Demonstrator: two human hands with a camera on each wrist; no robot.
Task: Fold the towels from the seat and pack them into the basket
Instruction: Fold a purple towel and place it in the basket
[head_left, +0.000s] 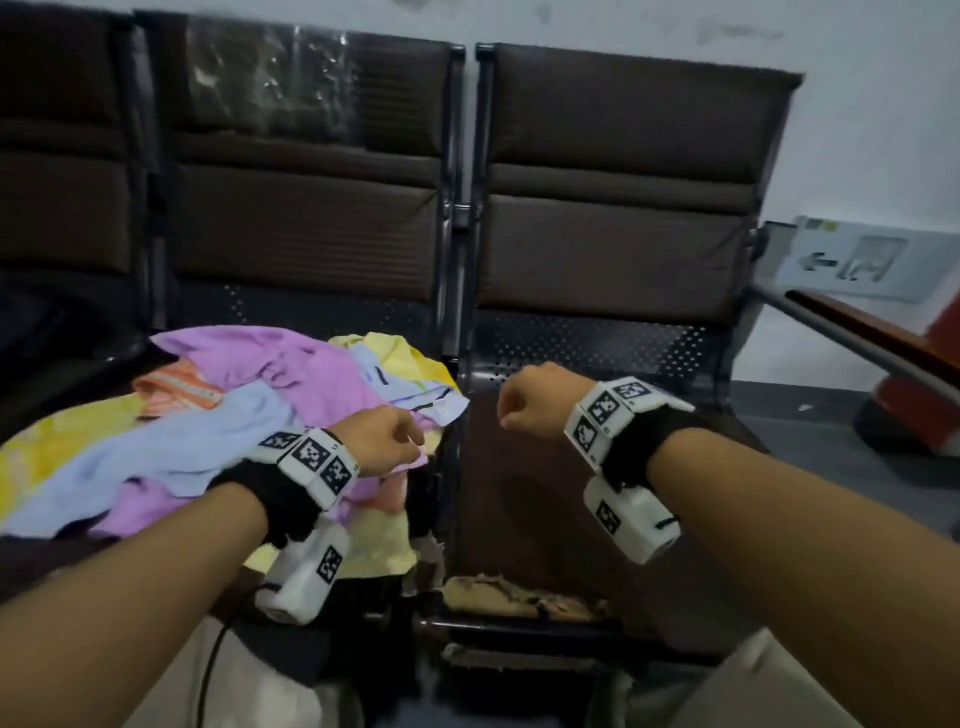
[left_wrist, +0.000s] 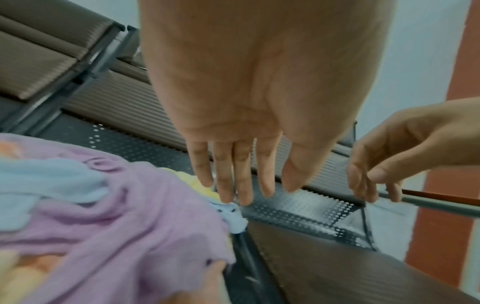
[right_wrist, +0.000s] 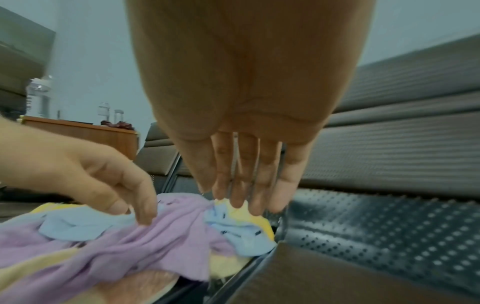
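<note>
1. The left hand (head_left: 387, 436) hangs over the near right edge of the towel pile, fingers straight and relaxed, pointing down; in the right wrist view its fingertips (right_wrist: 145, 221) reach the purple towel (right_wrist: 145, 246), though whether they truly touch it cannot be told. It holds nothing.
2. The right hand (head_left: 535, 397) hovers over the bare seat (head_left: 545, 519) to the right of the pile, fingers extended downward and loosely together, holding nothing.
3. Each wrist wears a black strap with a white marker-printed block (head_left: 317, 460), and a white camera unit (head_left: 306, 577) hangs beneath.
4. Beneath and left of the left hand, the towels (head_left: 171, 431) lie in a loose, unfolded heap on the neighbouring seat: purple on top, a pale blue towel (head_left: 156, 457) across it, yellow ones (head_left: 57, 436) at the far left and back, an orange one (head_left: 176, 389) behind.
5. A blue-and-white corner of the pile (head_left: 441, 405) reaches the gap between the two seats, between the hands.
6. Beyond both hands stand the brown padded seat backs (head_left: 613, 208) with perforated metal panels below.
7. To the right of the right hand, a grey rail (head_left: 857, 338) slants down past a wall sign (head_left: 857, 260).
8. The front edge of the bare seat, nearer than the right hand, is torn (head_left: 519, 592).
</note>
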